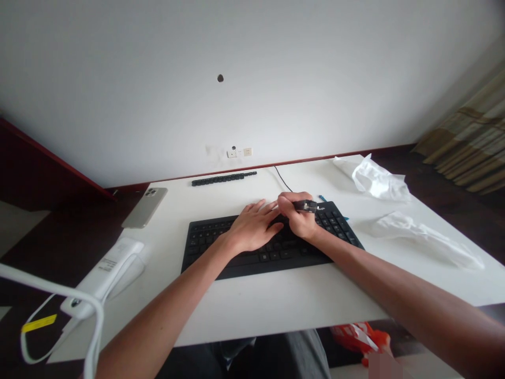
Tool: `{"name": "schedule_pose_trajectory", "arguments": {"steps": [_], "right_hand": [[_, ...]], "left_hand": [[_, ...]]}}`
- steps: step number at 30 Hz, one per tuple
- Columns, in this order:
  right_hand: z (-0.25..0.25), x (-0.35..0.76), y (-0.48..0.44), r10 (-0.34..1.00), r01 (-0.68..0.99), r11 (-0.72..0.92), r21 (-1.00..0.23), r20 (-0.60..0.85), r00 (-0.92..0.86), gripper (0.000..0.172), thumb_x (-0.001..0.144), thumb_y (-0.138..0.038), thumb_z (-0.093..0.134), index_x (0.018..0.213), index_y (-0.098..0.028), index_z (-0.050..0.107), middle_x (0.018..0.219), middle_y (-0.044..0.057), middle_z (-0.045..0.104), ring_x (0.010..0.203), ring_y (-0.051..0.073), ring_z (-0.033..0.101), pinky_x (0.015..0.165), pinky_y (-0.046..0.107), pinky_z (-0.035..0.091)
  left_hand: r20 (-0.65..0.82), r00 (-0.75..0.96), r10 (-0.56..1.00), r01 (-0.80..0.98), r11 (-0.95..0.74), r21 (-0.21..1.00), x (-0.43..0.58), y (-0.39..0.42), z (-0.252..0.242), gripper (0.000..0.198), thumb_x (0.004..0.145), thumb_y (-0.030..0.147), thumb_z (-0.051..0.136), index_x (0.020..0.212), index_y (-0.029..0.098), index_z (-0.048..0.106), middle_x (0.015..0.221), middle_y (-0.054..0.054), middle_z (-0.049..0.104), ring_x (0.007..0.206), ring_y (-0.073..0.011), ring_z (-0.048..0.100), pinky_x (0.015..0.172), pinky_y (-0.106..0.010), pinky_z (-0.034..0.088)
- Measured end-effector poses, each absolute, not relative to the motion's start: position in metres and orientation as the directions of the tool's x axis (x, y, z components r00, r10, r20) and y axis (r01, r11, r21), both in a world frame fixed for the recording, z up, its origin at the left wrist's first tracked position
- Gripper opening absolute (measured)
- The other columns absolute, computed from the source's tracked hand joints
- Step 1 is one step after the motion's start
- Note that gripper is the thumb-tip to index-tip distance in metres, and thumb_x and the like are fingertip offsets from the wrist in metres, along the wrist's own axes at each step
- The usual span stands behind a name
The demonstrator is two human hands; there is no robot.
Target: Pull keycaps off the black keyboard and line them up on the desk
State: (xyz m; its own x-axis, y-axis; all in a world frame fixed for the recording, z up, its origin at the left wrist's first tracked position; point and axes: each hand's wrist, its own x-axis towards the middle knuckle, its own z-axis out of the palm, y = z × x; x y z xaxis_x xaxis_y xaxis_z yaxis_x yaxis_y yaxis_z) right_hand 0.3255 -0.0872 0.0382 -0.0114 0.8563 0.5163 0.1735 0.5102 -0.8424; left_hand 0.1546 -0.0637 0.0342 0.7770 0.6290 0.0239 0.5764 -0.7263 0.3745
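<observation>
Nearest the body, a white cable (99,322) looped by the left forearm at the side of the counter (252,310); a careless sweep of that arm could have snagged it and dragged the white plastic unit (98,279) lying near the edge. Ahead, the black keyboard (205,237) lay flat on the counter, directly in front of the person. The left grip (254,226) was spread palm-down across its keys, so too much weight there risked pressing keys or sliding the board. The right grip (300,216) was closed around a dark tool (304,206), its exact kind hard to tell, with the light tip pointing right above the number pad; a slip might have scratched the keys. With the 2 hands that close together, 1 could easily have bumped the other. If the board had shifted backward, it might have pushed the blue item (322,198) partly hidden behind it, or bent the black cord (282,179). Farther off, near the wall, dark pieces resembling keycaps (221,180) stood lined up; a knock to the counter could have scattered them.
</observation>
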Motion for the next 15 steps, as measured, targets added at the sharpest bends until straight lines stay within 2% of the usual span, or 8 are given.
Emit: {"name": "schedule_pose_trajectory", "arguments": {"steps": [2,4,6,9,12,15], "right_hand": [[0.044,0.326,-0.087,0.854,0.198,0.505,-0.84,0.519,0.029,0.047,0.097,-0.042,0.061,0.058,-0.022,0.044,0.057,-0.001,0.039,0.057,0.014,0.033,0.057,0.032,0.028],[0.049,0.327,-0.086,0.85,0.192,0.511,-0.838,0.526,0.033,0.039,0.098,-0.039,0.059,0.065,-0.022,0.05,0.065,0.001,0.047,0.063,0.017,0.042,0.063,0.033,0.035],[0.05,0.327,-0.084,0.839,0.192,0.531,-0.825,0.544,0.02,0.033,0.101,-0.038,0.055,0.072,-0.022,0.056,0.077,0.003,0.056,0.074,0.02,0.051,0.073,0.036,0.042],[0.048,0.329,-0.08,0.801,0.223,0.581,-0.783,0.598,0.011,0.036,0.106,-0.043,0.046,0.081,-0.023,0.062,0.091,0.007,0.062,0.09,0.024,0.058,0.087,0.039,0.045],[0.046,0.332,-0.077,0.773,0.261,0.615,-0.744,0.634,-0.015,0.041,0.108,-0.049,0.041,0.086,-0.023,0.063,0.093,0.007,0.062,0.092,0.025,0.058,0.088,0.041,0.046],[0.046,0.332,-0.077,0.781,0.269,0.61,-0.745,0.623,-0.047,0.042,0.109,-0.052,0.038,0.091,-0.023,0.064,0.094,0.006,0.063,0.091,0.024,0.058,0.088,0.041,0.047]], "left_hand": [[0.037,0.767,0.641,0.578,-0.714,0.395,0.154,-0.063,0.034,0.056,0.107,0.047,0.049,0.158,0.026,0.04,0.163,-0.012,0.048,0.153,-0.0332,0.041,0.123,-0.058,0.034],[0.077,0.756,0.65,0.563,-0.706,0.429,0.152,-0.063,0.033,0.058,0.105,0.047,0.055,0.156,0.022,0.042,0.158,-0.015,0.052,0.149,-0.0337,0.047,0.121,-0.057,0.038],[0.156,0.734,0.661,0.525,-0.698,0.486,0.15,-0.062,0.031,0.056,0.103,0.045,0.059,0.152,0.021,0.045,0.153,-0.016,0.057,0.143,-0.0324,0.053,0.118,-0.053,0.043],[0.322,0.633,0.705,0.471,-0.68,0.562,0.148,-0.059,0.026,0.055,0.102,0.043,0.062,0.149,0.02,0.045,0.148,-0.016,0.06,0.139,-0.0305,0.056,0.115,-0.049,0.047],[0.463,0.51,0.725,0.492,-0.688,0.534,0.147,-0.058,0.023,0.059,0.099,0.042,0.067,0.149,0.022,0.043,0.144,-0.016,0.061,0.134,-0.0327,0.058,0.11,-0.051,0.051],[0.531,0.49,0.691,0.513,-0.721,0.466,0.147,-0.059,0.025,0.071,0.097,0.04,0.071,0.155,0.024,0.034,0.143,-0.017,0.059,0.131,-0.0344,0.058,0.107,-0.053,0.052]]}}
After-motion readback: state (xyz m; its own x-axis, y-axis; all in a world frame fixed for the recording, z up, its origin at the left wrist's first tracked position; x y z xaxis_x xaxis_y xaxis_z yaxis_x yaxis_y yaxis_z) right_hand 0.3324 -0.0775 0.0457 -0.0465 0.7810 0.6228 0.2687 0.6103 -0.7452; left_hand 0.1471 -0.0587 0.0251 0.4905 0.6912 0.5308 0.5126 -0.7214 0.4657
